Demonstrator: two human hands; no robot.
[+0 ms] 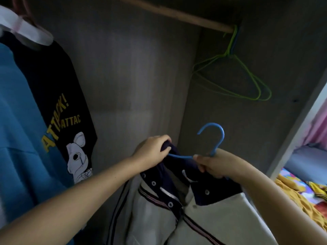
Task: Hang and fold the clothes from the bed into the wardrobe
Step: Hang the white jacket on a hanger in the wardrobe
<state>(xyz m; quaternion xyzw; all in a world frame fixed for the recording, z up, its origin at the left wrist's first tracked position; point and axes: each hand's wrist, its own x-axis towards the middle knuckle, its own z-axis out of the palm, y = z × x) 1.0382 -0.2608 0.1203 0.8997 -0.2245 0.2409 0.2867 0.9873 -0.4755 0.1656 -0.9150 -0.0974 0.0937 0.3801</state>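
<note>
Blue hanger [213, 138] gripped at neck by right hand [215, 164]; navy collar of jacket [177, 206] pinched closed in left hand [153, 152], being drawn over hanger arm between hands. Jacket hangs below both hands. Advised: shoulder seated fully, collar centred, then hook lifted to wooden rail [177, 15] above. Hanger smooth plastic; jacket soft cream body, striped trim, metal snaps. Green wire hangers [237, 80] above right hand.

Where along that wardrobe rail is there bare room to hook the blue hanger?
The wooden rail is bare between the black printed T-shirt on the left and the empty green wire hangers bunched at its right end. The left is crowded with hung clothes. Both hands, left and right, hold the blue hanger below that gap.
</note>
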